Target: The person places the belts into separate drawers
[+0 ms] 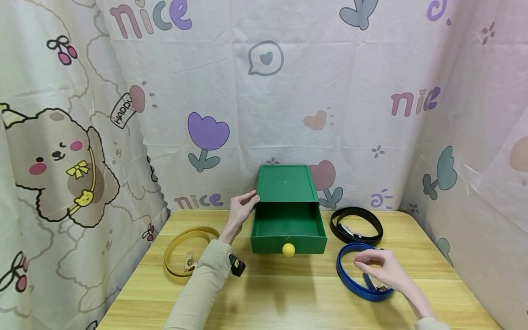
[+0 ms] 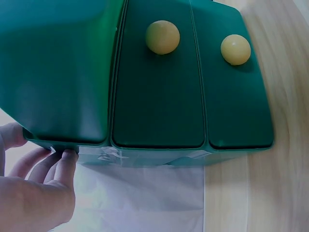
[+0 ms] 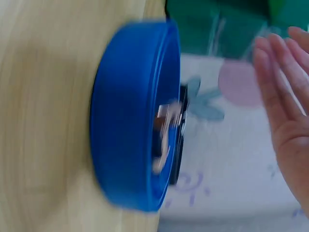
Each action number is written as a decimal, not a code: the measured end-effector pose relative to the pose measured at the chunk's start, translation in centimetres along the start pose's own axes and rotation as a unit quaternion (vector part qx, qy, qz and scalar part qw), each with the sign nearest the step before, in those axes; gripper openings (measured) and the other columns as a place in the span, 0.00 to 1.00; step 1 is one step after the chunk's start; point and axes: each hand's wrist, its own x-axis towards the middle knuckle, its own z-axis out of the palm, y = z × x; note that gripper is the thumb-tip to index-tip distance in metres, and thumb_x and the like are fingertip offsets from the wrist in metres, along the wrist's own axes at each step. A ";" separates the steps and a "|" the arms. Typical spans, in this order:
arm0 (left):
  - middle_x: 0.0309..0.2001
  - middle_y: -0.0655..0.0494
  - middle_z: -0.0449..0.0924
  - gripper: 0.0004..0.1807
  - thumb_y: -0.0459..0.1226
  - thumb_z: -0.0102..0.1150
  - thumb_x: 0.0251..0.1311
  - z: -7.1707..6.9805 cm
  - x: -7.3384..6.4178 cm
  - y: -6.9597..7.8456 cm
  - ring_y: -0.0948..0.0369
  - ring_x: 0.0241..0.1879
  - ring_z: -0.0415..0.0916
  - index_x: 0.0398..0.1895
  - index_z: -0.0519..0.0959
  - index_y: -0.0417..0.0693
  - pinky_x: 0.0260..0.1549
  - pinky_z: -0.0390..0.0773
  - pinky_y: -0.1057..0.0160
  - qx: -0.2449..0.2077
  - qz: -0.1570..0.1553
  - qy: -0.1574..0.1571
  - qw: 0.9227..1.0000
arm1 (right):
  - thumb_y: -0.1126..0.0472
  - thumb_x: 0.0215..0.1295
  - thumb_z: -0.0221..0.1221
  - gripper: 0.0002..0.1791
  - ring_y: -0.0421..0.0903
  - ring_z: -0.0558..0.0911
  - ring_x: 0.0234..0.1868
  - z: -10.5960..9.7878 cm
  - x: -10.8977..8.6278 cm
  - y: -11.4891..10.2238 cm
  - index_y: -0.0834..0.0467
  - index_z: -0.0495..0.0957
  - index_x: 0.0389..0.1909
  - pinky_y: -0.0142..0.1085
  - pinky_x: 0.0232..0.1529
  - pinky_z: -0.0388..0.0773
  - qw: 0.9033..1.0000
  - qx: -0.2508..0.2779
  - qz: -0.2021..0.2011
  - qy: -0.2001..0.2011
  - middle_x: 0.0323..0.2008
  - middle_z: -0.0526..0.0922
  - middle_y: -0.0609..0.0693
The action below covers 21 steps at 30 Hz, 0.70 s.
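A green drawer cabinet (image 1: 284, 183) stands at the table's back, its top drawer (image 1: 268, 244) pulled out, with nothing inside and a yellow knob (image 1: 288, 250) on its front. My left hand (image 1: 240, 213) holds the cabinet's upper left edge; in the left wrist view its fingers (image 2: 67, 166) bend against the side wall. Two lower drawers with yellow knobs (image 2: 162, 37) are closed there. Over a coiled blue belt (image 1: 346, 275) hovers my right hand (image 1: 381, 268), fingers loosely bent and holding nothing. The right wrist view shows the blue belt (image 3: 125, 116) apart from the fingers.
Behind the blue belt lies a coiled black belt (image 1: 377, 224) with a silver buckle. A coiled yellow belt (image 1: 171, 250) is on the left, partly hidden by my left forearm. Printed curtains (image 1: 288, 101) enclose the wooden table (image 1: 280, 298) at the back and sides.
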 end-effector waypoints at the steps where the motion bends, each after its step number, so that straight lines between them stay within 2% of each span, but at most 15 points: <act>1: 0.62 0.37 0.79 0.22 0.36 0.61 0.69 0.0 0.0 0.0 0.48 0.59 0.80 0.63 0.78 0.38 0.60 0.79 0.53 -0.001 0.000 0.000 1.000 | 0.77 0.60 0.63 0.12 0.32 0.86 0.38 -0.5 -0.3 0.4 0.61 0.86 0.40 0.25 0.40 0.81 1.000 -0.001 0.003 -0.011 0.37 0.89 0.38; 5: 0.62 0.38 0.79 0.22 0.36 0.62 0.68 0.0 -0.1 0.1 0.47 0.59 0.80 0.63 0.78 0.39 0.61 0.78 0.50 -0.005 0.000 -0.001 1.000 | 0.79 0.58 0.60 0.18 0.29 0.83 0.46 -2.7 -1.6 1.7 0.58 0.85 0.44 0.23 0.46 0.76 0.998 -0.044 0.009 -0.044 0.41 0.88 0.36; 8: 0.62 0.38 0.79 0.22 0.37 0.61 0.68 -0.1 -0.1 0.1 0.47 0.59 0.80 0.63 0.78 0.39 0.61 0.78 0.50 -0.002 0.001 -0.001 1.000 | 0.81 0.50 0.60 0.23 0.26 0.80 0.49 -3.9 -2.5 2.5 0.56 0.86 0.44 0.23 0.47 0.72 0.994 -0.095 0.021 -0.043 0.41 0.88 0.39; 11: 0.62 0.38 0.79 0.22 0.37 0.61 0.68 -0.1 -0.1 0.1 0.48 0.59 0.80 0.63 0.78 0.39 0.61 0.78 0.51 0.001 -0.001 0.001 1.000 | 0.82 0.44 0.59 0.27 0.23 0.77 0.52 -4.8 -3.1 3.2 0.55 0.86 0.44 0.23 0.46 0.69 0.991 -0.123 0.040 -0.043 0.43 0.88 0.39; 15: 0.63 0.38 0.79 0.22 0.37 0.61 0.68 -0.1 -0.1 0.0 0.47 0.60 0.80 0.64 0.78 0.39 0.62 0.77 0.50 -0.003 -0.004 0.002 1.000 | 0.83 0.41 0.57 0.31 0.21 0.74 0.54 -5.6 -3.6 3.8 0.53 0.86 0.44 0.21 0.46 0.67 0.989 -0.128 0.050 -0.054 0.46 0.87 0.37; 18: 0.62 0.37 0.79 0.22 0.37 0.61 0.68 -0.1 -0.1 0.1 0.47 0.59 0.80 0.64 0.78 0.39 0.62 0.77 0.49 -0.006 -0.001 0.000 1.000 | 0.85 0.38 0.54 0.33 0.20 0.74 0.56 -5.9 -3.9 4.2 0.54 0.86 0.44 0.22 0.47 0.68 0.990 -0.116 0.038 -0.067 0.48 0.87 0.40; 21: 0.62 0.37 0.79 0.22 0.37 0.61 0.68 -0.1 -0.2 0.1 0.48 0.58 0.80 0.64 0.78 0.38 0.61 0.78 0.49 -0.004 0.002 -0.001 1.000 | 0.85 0.35 0.53 0.34 0.19 0.72 0.57 -6.2 -4.2 4.5 0.55 0.86 0.43 0.25 0.43 0.68 0.991 -0.102 0.031 -0.084 0.51 0.86 0.39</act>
